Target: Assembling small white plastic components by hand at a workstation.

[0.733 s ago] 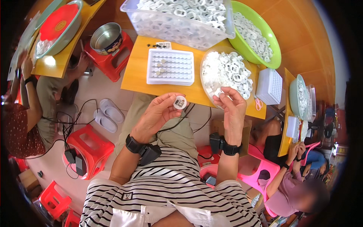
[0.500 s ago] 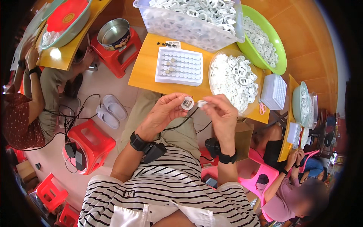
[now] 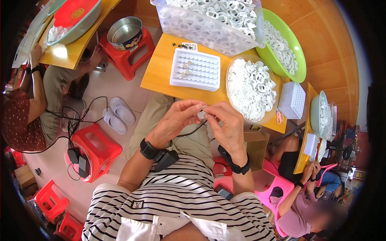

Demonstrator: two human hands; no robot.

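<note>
Both my hands meet over my lap, just off the table's front edge. My left hand point(image 3: 179, 118) pinches a small round white plastic part point(image 3: 202, 114) at its left rim. From the right, the closed fingers of my right hand point(image 3: 227, 122) press against the same part; the small white piece they carried is mostly hidden there. Ahead lies a white tray point(image 3: 196, 85) with rows of round slots, a few holding metal discs. Right of it, a clear round bowl point(image 3: 251, 120) is heaped with small white plastic parts.
Behind stand a clear bin point(image 3: 209, 30) and a green basin point(image 3: 300, 72), both full of white parts. Stacked trays point(image 3: 291, 100) and pink scissors point(image 3: 279, 117) sit at the right. Co-workers sit on both sides. Red stools point(image 3: 96, 150), slippers point(image 3: 119, 115) and black cables point(image 3: 74, 130) are on the left.
My right hand has moved left, bringing its small white piece against the round part in my left hand. The hands were apart before; now their fingertips meet.
</note>
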